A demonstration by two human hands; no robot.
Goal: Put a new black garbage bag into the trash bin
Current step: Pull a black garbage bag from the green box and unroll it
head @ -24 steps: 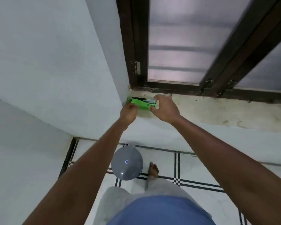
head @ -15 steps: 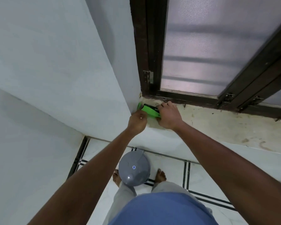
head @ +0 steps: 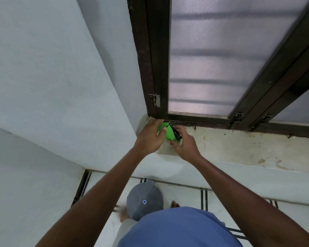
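A small green and black garbage bag box is tilted up at the left corner of the window sill. My left hand grips its left side, fingers curled over the green flap. From the right, my right hand pinches the box with thumb below and fingers on top. What is inside the box is hidden. The grey round trash bin, lid closed with a small blue light, stands on the floor below, by my feet.
A dark wooden window frame with frosted panes rises behind the sill. White walls close in on the left. The tiled floor has black line borders. My blue shirt fills the bottom of the view.
The box has been lifted from lying flat on the sill to a tilted position between both hands, with a green flap now raised on its left. The view has moved closer to the window.
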